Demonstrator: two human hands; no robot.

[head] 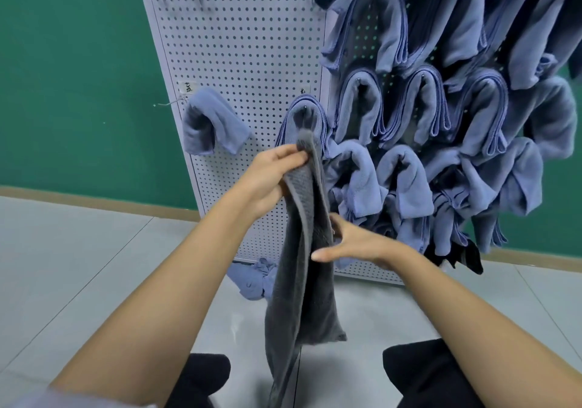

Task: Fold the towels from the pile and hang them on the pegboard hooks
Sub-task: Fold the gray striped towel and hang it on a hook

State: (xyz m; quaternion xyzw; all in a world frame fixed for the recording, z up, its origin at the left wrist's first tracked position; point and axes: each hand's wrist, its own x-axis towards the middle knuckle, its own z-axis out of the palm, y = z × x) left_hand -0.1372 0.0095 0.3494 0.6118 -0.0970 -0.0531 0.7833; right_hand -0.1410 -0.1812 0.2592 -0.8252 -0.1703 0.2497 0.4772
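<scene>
Grey towel hangs lengthwise in front of the pegboard, near its bottom edge. Left hand pinches the top end; right hand grips the right edge midway down. Blue towels crowd the pegboard's right side. Crumpled blue towel lies on the floor at its bottom edge.

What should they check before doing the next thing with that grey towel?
1. Left hand pinches the top of the grey towel: ok.
2. Right hand grips its edge midway: ok.
3. Towel folded short enough to hang: not ok, it dangles long.
4. Its lower end off the floor: cannot tell, it runs out of view.
5. Free hook on the pegboard: ok, bare at the left.
6. Nothing left lying about: not ok, a blue towel lies at the pegboard's foot.
</scene>
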